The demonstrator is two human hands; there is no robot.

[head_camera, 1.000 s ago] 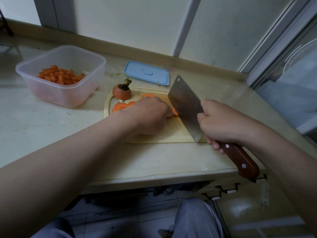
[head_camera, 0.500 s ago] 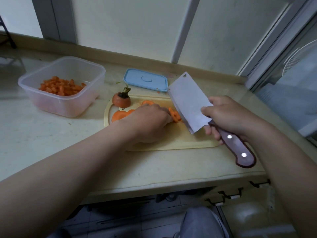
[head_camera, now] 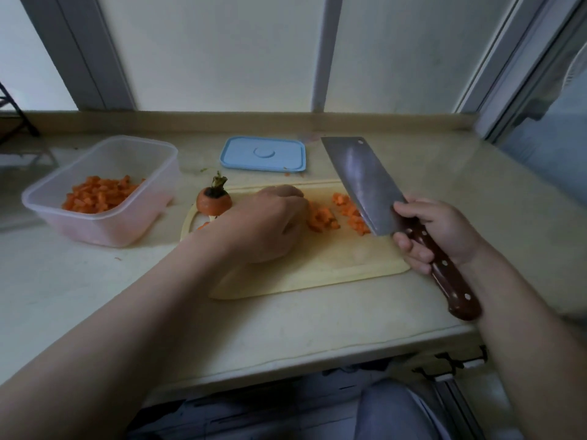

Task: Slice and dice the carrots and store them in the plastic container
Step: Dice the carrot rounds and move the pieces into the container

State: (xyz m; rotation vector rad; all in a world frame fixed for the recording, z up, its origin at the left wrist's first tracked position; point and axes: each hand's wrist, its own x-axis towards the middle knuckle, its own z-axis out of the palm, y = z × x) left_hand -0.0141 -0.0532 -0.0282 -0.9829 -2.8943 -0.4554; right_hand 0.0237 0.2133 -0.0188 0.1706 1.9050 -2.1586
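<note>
R hand [head_camera: 435, 230] w/ cleaver [head_camera: 365, 182] by diced carrot [head_camera: 322, 217]; L hand [head_camera: 263, 223] on board [head_camera: 333, 265]

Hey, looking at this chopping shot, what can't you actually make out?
Head view only:
- Left hand: its own back hides the fingertips, so whether it pinches carrot is unclear.
- Carrot slices at the cutting board's left end: mostly hidden by that wrist.
- Diced carrot: some pieces hidden behind the cleaver held in the right hand.
</note>
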